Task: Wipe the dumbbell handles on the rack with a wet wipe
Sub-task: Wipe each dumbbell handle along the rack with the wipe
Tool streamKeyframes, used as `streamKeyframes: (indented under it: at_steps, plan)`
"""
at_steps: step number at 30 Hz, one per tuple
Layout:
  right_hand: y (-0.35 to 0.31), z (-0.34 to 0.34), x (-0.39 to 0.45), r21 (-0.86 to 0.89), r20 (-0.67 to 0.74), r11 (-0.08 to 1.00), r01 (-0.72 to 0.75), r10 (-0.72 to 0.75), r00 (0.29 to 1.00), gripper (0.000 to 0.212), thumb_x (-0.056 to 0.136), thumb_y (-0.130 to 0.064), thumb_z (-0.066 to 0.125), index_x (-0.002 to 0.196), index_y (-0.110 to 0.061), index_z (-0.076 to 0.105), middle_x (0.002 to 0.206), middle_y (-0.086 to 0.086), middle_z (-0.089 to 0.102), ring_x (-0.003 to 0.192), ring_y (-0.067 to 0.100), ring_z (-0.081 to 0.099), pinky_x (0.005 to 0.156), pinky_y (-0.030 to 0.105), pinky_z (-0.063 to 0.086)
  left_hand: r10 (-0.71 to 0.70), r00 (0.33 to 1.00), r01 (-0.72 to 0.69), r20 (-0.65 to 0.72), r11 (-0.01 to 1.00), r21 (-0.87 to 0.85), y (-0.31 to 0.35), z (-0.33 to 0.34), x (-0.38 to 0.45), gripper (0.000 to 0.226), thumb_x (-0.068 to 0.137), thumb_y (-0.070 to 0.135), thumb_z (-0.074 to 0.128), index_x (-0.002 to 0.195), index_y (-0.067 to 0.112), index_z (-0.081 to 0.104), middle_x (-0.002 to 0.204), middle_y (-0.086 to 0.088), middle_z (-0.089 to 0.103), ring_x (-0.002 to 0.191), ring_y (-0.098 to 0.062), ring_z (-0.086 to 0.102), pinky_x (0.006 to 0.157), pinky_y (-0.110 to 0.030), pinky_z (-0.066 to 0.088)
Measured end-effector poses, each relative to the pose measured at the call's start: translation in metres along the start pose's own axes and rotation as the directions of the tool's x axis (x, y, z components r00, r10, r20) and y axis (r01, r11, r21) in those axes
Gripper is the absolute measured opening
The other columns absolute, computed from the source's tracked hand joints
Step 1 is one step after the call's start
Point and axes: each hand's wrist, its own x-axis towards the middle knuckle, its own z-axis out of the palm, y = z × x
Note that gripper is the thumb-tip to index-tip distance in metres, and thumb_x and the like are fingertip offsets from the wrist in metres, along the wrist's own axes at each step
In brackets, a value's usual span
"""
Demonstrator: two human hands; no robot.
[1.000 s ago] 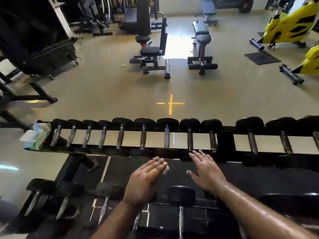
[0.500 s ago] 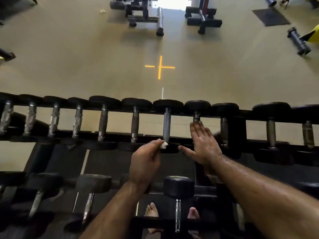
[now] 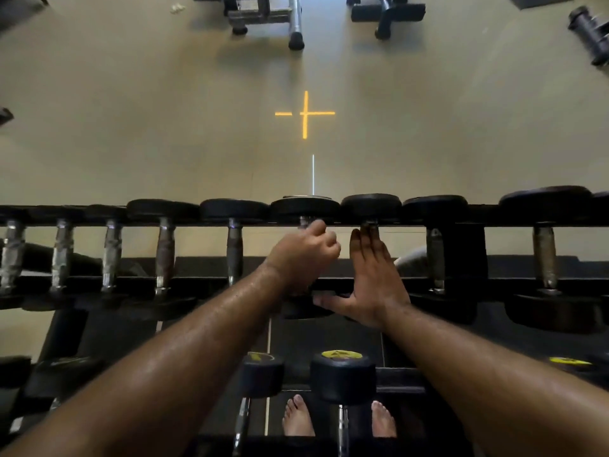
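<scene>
1. Gym floor (image 3: 164, 127), tan and smooth, with an orange cross mark (image 3: 304, 113) on it beyond the rack; bench frames (image 3: 263, 14) at the far edge.
2. Dumbbell rack (image 3: 468, 252), black, spans the view. The top tier holds a row of dumbbells lying front to back, chrome handles between black heads. A lower tier nearer the person holds more, two with yellow end labels (image 3: 341, 354). Bare feet (image 3: 298, 417) show below.
3. Left hand (image 3: 304, 255): fingers curled tight into a fist around the handle of the centre dumbbell (image 3: 304, 207), near its far head. The handle itself is almost wholly hidden under the fist.
4. Wet wipe: not visible now. Judged to be bunched inside the left fist against the handle; cannot confirm.
5. Right hand (image 3: 372, 272): flat, fingers straight and close together, thumb spread out to the side. It lies along the handle of the neighbouring dumbbell (image 3: 370, 206), holding nothing, apparently bracing.
6. Step in hand, by judgement: wiping the centre handle, at the far end of a stroke.
7. Handles to the left (image 3: 164, 249) and right (image 3: 435, 255) remain; whether they are clean cannot be told.
8. Next move calls for drawing the fist along the full handle with a twist to cover the underside, then shifting to an adjacent handle.
</scene>
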Motion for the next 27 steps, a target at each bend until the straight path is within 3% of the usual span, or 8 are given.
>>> streamKeyframes:
  at_steps: [4, 10, 15, 17, 19, 23, 25, 27]
  plan:
    - [0.001, 0.002, -0.001, -0.028, 0.006, 1.000, 0.011, -0.011, 1.000, 0.162, 0.057, -0.112, 0.037, 0.165, -0.010, -0.027, 0.168, 0.011, -0.043, 0.157, 0.026, -0.038, 0.133, 0.045, -0.010, 0.185, 0.959, -0.173, 0.215, 0.982, -0.075, 0.001, 0.003, -0.027, 0.023, 0.092, 0.031, 0.071, 0.110, 0.016, 0.075, 0.113, -0.003, 0.073, 0.108, -0.024, 0.060, 0.088, -0.039, 0.058]
    - [-0.001, -0.002, -0.004, -0.013, 0.052, 1.000, 0.006, -0.006, 0.999, 0.167, 0.052, -0.114, 0.038, 0.164, -0.010, -0.029, 0.165, 0.011, -0.048, 0.156, 0.028, -0.040, 0.134, 0.050, -0.006, 0.041, 0.995, -0.046, -0.088, 0.998, -0.052, -0.044, -0.001, -0.015, 0.021, 0.093, 0.004, 0.063, 0.106, 0.012, 0.077, 0.110, -0.005, 0.076, 0.100, -0.026, 0.068, 0.092, -0.044, 0.056]
    - [-0.004, -0.006, -0.004, -0.058, 0.084, 0.998, 0.014, -0.009, 0.996, 0.166, 0.046, -0.117, 0.015, 0.164, -0.008, -0.029, 0.163, 0.012, -0.050, 0.153, 0.030, -0.045, 0.132, 0.049, -0.013, 0.371, 0.916, -0.355, 0.153, 0.927, -0.121, -0.032, -0.008, -0.049, 0.033, 0.086, 0.025, 0.081, 0.118, 0.022, 0.075, 0.128, -0.001, 0.071, 0.121, -0.023, 0.064, 0.098, -0.043, 0.058]
    - [-0.004, -0.006, -0.004, -0.079, 0.085, 0.997, 0.017, -0.010, 0.996, 0.166, 0.049, -0.117, 0.021, 0.164, -0.008, -0.027, 0.164, 0.013, -0.049, 0.152, 0.031, -0.045, 0.131, 0.050, -0.013, 0.414, 0.903, -0.399, 0.117, 0.908, -0.129, -0.029, -0.014, -0.059, 0.030, 0.090, 0.025, 0.075, 0.120, 0.024, 0.075, 0.128, 0.002, 0.071, 0.120, -0.021, 0.063, 0.100, -0.041, 0.055]
    - [-0.004, -0.005, -0.003, -0.111, 0.089, 0.994, 0.019, -0.009, 0.996, 0.163, 0.056, -0.116, 0.028, 0.164, -0.007, -0.027, 0.165, 0.014, -0.047, 0.152, 0.032, -0.046, 0.131, 0.051, -0.013, 0.328, 0.945, -0.327, 0.007, 0.943, -0.062, -0.034, -0.011, -0.055, 0.025, 0.093, 0.019, 0.067, 0.115, 0.021, 0.077, 0.121, -0.001, 0.074, 0.113, -0.024, 0.066, 0.097, -0.042, 0.057]
    - [-0.005, -0.006, -0.003, -0.140, 0.093, 0.990, 0.020, -0.007, 0.996, 0.160, 0.059, -0.115, 0.028, 0.166, -0.008, -0.023, 0.169, 0.013, -0.040, 0.153, 0.032, -0.045, 0.128, 0.047, -0.018, -0.125, 0.972, 0.108, -0.198, 0.990, -0.093, -0.040, -0.006, -0.025, 0.014, 0.094, 0.005, 0.065, 0.097, 0.013, 0.076, 0.098, -0.005, 0.075, 0.089, -0.029, 0.065, 0.080, -0.044, 0.055]
    - [-0.006, -0.006, -0.003, -0.143, 0.089, 0.989, 0.022, -0.009, 0.996, 0.159, 0.058, -0.115, 0.026, 0.166, -0.008, -0.022, 0.169, 0.013, -0.040, 0.152, 0.032, -0.045, 0.127, 0.046, -0.019, -0.147, 0.960, 0.113, -0.237, 0.982, -0.153, -0.027, 0.001, -0.023, 0.010, 0.094, 0.008, 0.070, 0.098, 0.013, 0.077, 0.100, -0.005, 0.076, 0.089, -0.028, 0.066, 0.083, -0.041, 0.055]
    - [-0.006, -0.006, -0.003, -0.144, 0.094, 0.989, 0.024, -0.010, 0.995, 0.160, 0.056, -0.116, 0.020, 0.167, -0.008, -0.020, 0.170, 0.014, -0.038, 0.153, 0.032, -0.044, 0.127, 0.046, -0.019, 0.008, 0.995, -0.031, -0.100, 0.973, -0.227, -0.010, 0.004, -0.039, 0.017, 0.092, 0.019, 0.075, 0.109, 0.016, 0.078, 0.112, -0.004, 0.077, 0.101, -0.025, 0.069, 0.088, -0.039, 0.057]
